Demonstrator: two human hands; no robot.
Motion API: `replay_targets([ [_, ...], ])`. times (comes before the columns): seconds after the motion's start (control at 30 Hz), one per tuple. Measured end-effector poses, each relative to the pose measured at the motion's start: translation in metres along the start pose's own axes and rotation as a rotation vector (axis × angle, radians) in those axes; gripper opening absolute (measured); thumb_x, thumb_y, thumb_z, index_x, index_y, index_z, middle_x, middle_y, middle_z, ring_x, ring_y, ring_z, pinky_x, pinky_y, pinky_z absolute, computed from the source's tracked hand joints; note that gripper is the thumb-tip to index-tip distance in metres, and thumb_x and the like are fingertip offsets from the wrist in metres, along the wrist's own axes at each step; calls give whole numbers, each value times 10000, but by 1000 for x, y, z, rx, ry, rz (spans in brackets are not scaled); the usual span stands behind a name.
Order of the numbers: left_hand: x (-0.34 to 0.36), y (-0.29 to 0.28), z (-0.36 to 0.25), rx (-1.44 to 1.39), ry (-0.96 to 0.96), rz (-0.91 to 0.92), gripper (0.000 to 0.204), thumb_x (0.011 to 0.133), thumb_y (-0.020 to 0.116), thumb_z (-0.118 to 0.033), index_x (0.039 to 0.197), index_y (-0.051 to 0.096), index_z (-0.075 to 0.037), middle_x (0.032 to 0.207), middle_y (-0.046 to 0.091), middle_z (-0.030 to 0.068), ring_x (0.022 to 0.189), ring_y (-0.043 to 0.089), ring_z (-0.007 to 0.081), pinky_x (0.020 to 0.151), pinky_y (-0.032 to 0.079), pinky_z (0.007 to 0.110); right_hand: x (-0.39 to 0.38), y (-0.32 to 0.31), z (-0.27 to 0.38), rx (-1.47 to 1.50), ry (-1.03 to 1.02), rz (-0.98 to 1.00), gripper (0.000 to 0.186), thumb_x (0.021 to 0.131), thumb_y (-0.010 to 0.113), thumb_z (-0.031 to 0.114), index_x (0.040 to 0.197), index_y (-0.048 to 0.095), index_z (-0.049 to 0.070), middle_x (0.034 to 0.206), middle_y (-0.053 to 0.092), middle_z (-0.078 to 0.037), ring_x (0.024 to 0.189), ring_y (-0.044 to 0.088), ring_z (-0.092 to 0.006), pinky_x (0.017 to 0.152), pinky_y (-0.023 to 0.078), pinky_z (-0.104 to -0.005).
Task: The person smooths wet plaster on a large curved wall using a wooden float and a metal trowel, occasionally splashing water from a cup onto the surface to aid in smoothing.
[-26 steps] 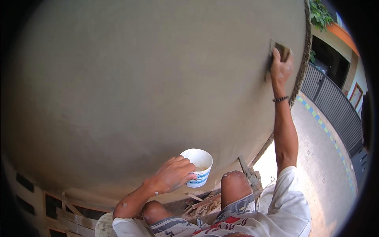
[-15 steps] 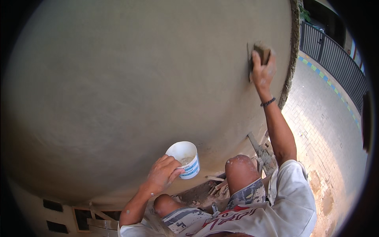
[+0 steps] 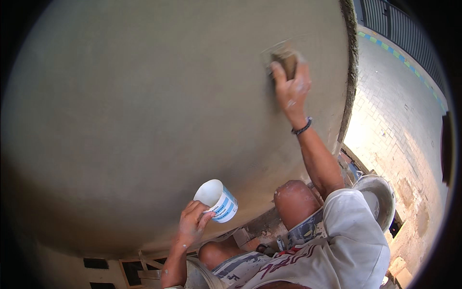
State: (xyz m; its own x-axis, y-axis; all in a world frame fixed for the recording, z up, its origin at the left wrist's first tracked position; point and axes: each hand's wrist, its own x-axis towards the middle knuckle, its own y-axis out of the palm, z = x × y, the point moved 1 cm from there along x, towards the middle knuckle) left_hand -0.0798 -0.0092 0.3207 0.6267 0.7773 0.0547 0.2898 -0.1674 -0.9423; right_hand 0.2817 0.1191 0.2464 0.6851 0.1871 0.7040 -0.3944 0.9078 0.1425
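My right hand (image 3: 294,91) is closed round the block-shaped handle of a plastering float (image 3: 287,62). The float lies against the grey plastered wall (image 3: 144,106), not far from its right edge, and its flat plate is smeared by motion. Lower down, my left hand (image 3: 194,221) grips the rim of a small white plastic tub (image 3: 224,204) with blue stripes, thumb outside. The tub is tilted with its mouth up and to the left, close in front of the wall. What lies at its bottom is hard to make out.
The wall ends on the right in a rough edge (image 3: 352,62). Beyond are paving (image 3: 390,96) and a dark slatted gate (image 3: 409,38). A round grey bucket (image 3: 391,195) stands by my right elbow. Wooden pieces (image 3: 149,274) sit at the wall's lower left. My bare knees are near the wall.
My right hand has swept the float leftward across the wall, away from the edge. The tub in my left hand tips more to one side. The view has shifted, bringing the grey bucket into sight.
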Motion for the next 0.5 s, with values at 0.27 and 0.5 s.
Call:
replay_targets([
  [0.27, 17, 5, 3, 21, 14, 41, 185, 849, 737, -153, 886, 625, -11, 840, 625, 128, 797, 595, 313, 717, 482, 404, -14, -36, -127, -60, 303, -194, 378, 837, 737, 245, 1096, 595, 9, 985, 634, -200, 901, 615, -405, 783, 491, -460],
  [0.5, 50, 17, -7, 5, 144, 80, 190, 862, 726, -181, 877, 621, -24, 831, 610, 109, 798, 579, 303, 722, 474, 403, 25, 8, 75, -17, -379, 201, 464, 770, 774, 166, 1187, 600, 60, 991, 612, -160, 917, 586, -342, 783, 465, -416],
])
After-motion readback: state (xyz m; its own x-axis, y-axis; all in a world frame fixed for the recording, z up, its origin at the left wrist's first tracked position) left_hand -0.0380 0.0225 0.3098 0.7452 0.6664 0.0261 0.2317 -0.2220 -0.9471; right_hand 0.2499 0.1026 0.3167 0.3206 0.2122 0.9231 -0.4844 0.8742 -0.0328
